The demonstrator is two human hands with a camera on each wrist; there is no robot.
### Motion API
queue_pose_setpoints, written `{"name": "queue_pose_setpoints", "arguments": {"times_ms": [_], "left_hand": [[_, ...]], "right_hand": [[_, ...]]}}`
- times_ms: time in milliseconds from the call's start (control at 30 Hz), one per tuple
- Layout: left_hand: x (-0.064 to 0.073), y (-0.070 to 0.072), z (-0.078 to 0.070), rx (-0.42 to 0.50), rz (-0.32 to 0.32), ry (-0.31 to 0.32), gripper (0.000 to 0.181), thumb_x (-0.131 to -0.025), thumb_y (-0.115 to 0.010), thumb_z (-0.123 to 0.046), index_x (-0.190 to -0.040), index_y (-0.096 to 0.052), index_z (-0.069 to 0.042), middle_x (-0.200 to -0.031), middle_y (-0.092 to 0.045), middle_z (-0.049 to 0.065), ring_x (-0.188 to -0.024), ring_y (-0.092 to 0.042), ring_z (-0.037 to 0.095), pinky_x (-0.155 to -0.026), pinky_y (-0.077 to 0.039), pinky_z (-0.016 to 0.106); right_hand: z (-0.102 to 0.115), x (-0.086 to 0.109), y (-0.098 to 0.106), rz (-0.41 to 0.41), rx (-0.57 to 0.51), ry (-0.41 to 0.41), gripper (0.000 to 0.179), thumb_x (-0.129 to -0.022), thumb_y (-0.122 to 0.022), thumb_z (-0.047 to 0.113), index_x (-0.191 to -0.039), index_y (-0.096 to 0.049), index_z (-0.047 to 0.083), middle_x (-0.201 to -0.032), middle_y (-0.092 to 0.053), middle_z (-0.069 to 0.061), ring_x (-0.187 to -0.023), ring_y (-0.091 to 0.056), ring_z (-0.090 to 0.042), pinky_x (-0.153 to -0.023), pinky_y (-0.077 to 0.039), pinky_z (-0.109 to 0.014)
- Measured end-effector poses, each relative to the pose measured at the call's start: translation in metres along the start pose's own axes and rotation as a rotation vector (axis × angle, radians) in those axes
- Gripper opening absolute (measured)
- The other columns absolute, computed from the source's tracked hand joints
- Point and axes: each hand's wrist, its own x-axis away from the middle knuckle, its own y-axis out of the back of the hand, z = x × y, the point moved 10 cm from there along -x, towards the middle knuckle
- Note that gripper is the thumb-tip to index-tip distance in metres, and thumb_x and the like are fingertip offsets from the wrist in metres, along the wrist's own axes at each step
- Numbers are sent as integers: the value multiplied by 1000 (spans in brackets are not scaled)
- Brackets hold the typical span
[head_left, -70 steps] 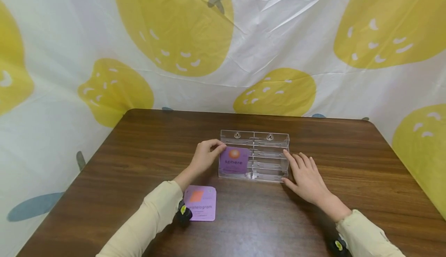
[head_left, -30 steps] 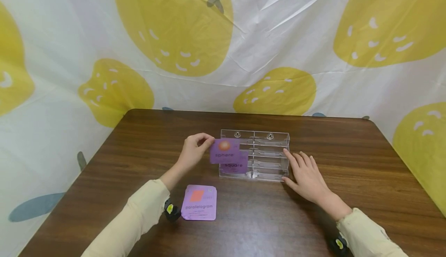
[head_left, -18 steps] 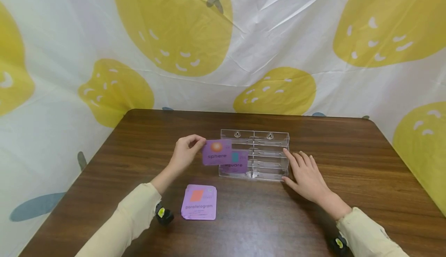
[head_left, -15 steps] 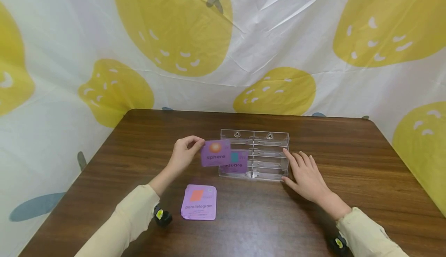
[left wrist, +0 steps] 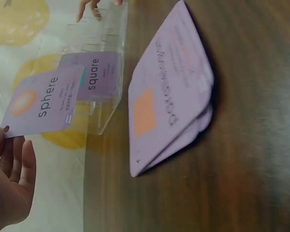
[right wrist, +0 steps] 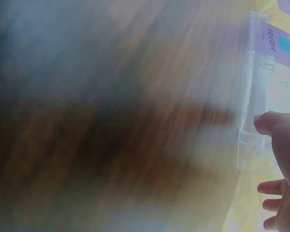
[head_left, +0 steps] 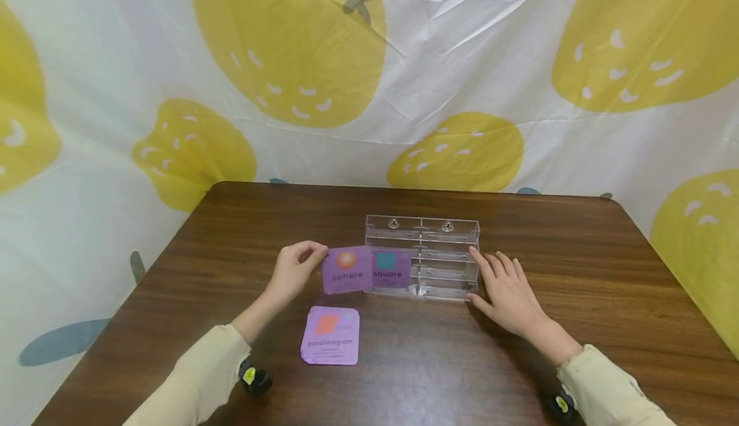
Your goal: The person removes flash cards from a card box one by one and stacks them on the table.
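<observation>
My left hand (head_left: 293,273) pinches the purple "sphere" flash card (head_left: 348,269) by its upper left corner. That card hangs just left of a clear plastic rack (head_left: 447,272) with two columns of slots, overlapping its left edge in the head view. A "square" card (head_left: 392,269) with a teal square stands in the rack's lower left slot; the left wrist view shows this square card (left wrist: 94,75) behind the held one. My right hand (head_left: 509,291) rests at the rack's right side, fingers extended, thumb near the lower corner. In the right wrist view, the thumb of my right hand (right wrist: 285,145) touches the rack.
On the brown wooden table (head_left: 427,368), a stack of purple cards (head_left: 330,336) with "parallelogram" on top lies in front of the rack, to the left. A white curtain (head_left: 323,150) with yellow lemons hangs behind the table.
My left hand has lifted the sphere card out of the rack's lower left slot and moved it left, then lower, uncovering the square card. My right hand has stayed in place.
</observation>
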Motion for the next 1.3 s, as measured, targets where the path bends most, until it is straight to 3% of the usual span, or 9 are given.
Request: {"name": "queue_pose_setpoints", "arguments": {"times_ms": [167, 400, 733, 1067, 1300], "left_hand": [[8, 6, 15, 33, -15, 59, 22, -89, -57, -12, -90, -63, 9, -72, -63, 8, -63, -57, 9, -65, -53, 39], [25, 15, 39, 105, -76, 204, 23, -90, -56, -12, -93, -61, 11, -75, -63, 4, -62, -56, 9, -62, -53, 28], [51, 15, 58, 150, -39, 350, 27, -91, -55, -15, -99, -58, 11, -80, -63, 4, -67, -60, 11, -62, -52, 24], [66, 0, 72, 65, 83, 404, 23, -91, -53, -11, -99, -60, 10, -77, -61, 4, -67, -57, 12, -59, -50, 26], [64, -4, 70, -33, 90, 383, 19, -89, -56, -10, -93, -63, 7, -72, -61, 4, -64, -56, 12, -56, -50, 28]], "right_hand": [[-1, 1, -1, 9, -6, -9, 85, -76, -70, 32, -142, -22, 8, -119, -47, -25, -117, -34, -45, -95, -25, -62], [-2, 1, -1, 6, -5, -12, 86, -76, -70, 32, -142, -22, 9, -119, -47, -25, -117, -34, -45, -95, -25, -62], [-2, 1, -3, 21, -12, -22, 85, -77, -69, 33, -142, -21, 9, -121, -46, -25, -118, -33, -44, -96, -24, -62], [0, 0, -1, 24, -12, -22, 84, -77, -69, 32, -142, -21, 8, -121, -46, -26, -118, -33, -45, -96, -24, -62], [0, 0, -2, 30, -15, -27, 85, -77, -69, 32, -142, -21, 9, -120, -46, -25, -118, -33, -45, -96, -23, -62]]}}
